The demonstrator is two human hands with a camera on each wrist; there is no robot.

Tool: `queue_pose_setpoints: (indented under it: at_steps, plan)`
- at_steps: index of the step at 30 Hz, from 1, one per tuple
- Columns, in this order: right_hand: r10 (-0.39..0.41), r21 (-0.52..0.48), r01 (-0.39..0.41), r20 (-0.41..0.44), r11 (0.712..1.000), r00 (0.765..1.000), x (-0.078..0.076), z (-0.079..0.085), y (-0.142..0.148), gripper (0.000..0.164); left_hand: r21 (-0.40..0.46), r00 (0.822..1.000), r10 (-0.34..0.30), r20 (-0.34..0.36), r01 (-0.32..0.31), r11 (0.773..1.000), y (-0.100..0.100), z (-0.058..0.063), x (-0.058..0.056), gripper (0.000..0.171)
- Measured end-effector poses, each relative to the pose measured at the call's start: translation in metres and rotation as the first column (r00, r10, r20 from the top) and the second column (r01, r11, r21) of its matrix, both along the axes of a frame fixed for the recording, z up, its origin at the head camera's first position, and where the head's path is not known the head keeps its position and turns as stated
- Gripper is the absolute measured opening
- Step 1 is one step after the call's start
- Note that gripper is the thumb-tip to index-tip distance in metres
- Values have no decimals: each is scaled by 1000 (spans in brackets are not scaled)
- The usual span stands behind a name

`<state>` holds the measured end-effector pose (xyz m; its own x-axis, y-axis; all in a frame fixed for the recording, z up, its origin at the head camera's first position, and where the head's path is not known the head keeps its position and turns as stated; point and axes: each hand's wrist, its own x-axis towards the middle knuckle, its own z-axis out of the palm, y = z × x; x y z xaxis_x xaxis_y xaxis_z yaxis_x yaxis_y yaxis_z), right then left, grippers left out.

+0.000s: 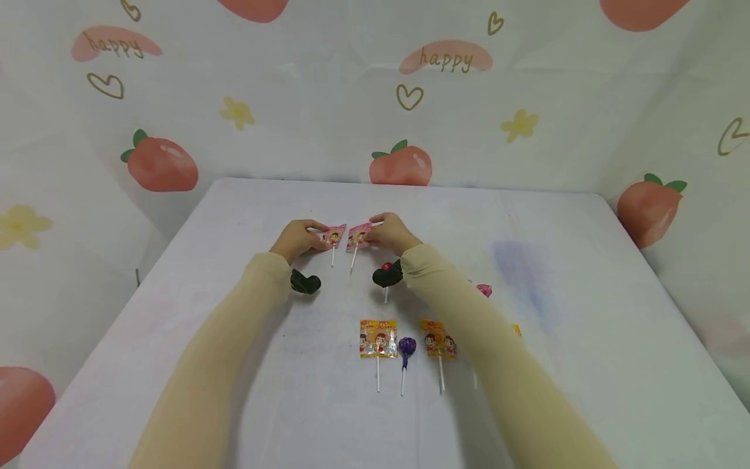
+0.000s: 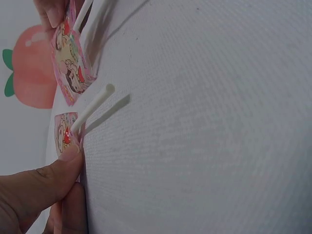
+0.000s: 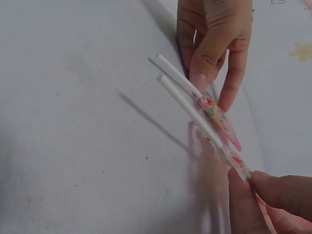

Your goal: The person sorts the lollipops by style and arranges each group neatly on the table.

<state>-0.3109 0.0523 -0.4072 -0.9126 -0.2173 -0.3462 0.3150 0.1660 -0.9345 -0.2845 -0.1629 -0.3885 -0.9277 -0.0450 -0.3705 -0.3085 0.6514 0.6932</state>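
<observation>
Near the far part of the white table, my left hand [image 1: 301,240] pinches a pink-wrapped lollipop [image 1: 334,235] by the side of its wrapper. Just to its right, another pink-wrapped lollipop [image 1: 356,237] is pinched between the thumb and finger of my right hand [image 1: 391,233]. The two wrappers stand side by side with a narrow gap, their white sticks pointing back toward me. In the left wrist view, the left thumb presses on the wrapper [image 2: 63,130] close to the table. The right wrist view shows the right fingertips on the edge of their wrapper [image 3: 237,160].
Nearer me lie two orange-wrapped lollipops [image 1: 377,339] with a purple lollipop [image 1: 407,346] between them. A pink lollipop [image 1: 484,290] and an orange wrapper corner [image 1: 517,329] show past my right sleeve [image 1: 486,345]. Dark heart-shaped pieces [image 1: 305,282] appear by both wrists, one overlapping a red lollipop [image 1: 387,266].
</observation>
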Motion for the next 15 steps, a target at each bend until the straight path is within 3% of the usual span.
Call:
queue_pose_setpoints:
  at_steps: [2,5,8,9,13,15]
  plan:
    - [-7,-8,7,11,1000,1000,-13,-15,-1,58,-2,1000,0,-1,0,1000,0,1,0,51]
    - [-21,60,21,3,998,1000,-21,-22,-5,55,-7,1000,-4,-2,4,1000,0,2,1,51]
    - [-32,148,23,61,989,998,22,33,-10,53,-8,1000,-1,5,1,1000,0,3,2,52]
    - [-29,153,21,53,988,998,28,40,-10,52,-11,1000,-2,8,2,1000,1,3,3,52]
    - [-6,143,4,18,990,1000,36,44,-8,51,-4,1000,5,13,-5,1000,2,4,4,52]
    - [6,157,-3,-21,988,1000,23,26,-7,52,-5,1000,4,13,-4,1000,3,4,4,52]
